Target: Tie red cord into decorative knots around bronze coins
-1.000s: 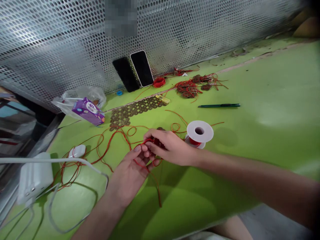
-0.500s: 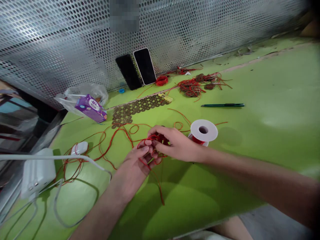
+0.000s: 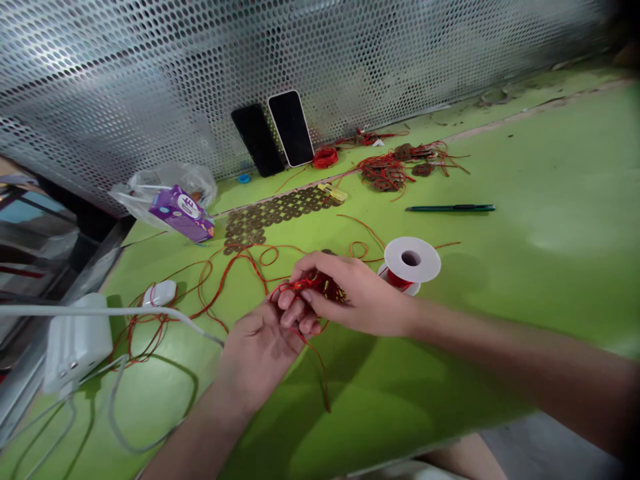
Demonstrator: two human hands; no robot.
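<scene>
My left hand [image 3: 273, 340] is turned palm up, its fingers curled around red cord [image 3: 293, 285]. From above, my right hand [image 3: 350, 293] meets it, thumb and fingers closed on the same cord. A dark cluster bound with the cord, perhaps coins, shows partly beneath my right palm; the fingers hide the rest. One loose cord end hangs below the left fingers onto the green table. Just right of my right hand stands a white spool [image 3: 417, 257] of red cord. Rows of holed coins [image 3: 280, 213] lie flat beyond the hands.
A heap of corded coins [image 3: 383, 173], a yellow clip-like piece [image 3: 333, 193] and a green cutter knife [image 3: 450, 208] lie farther back. Two phones [image 3: 291, 129] lean on the perforated panel. At left are a purple box [image 3: 183, 213], a power bank [image 3: 80, 343], a white earbud case [image 3: 160, 293] and tangled cord.
My left fingers have curled further in and the left palm shows more. My right hand has shifted slightly, staying closed on the cord. The view has moved a little.
</scene>
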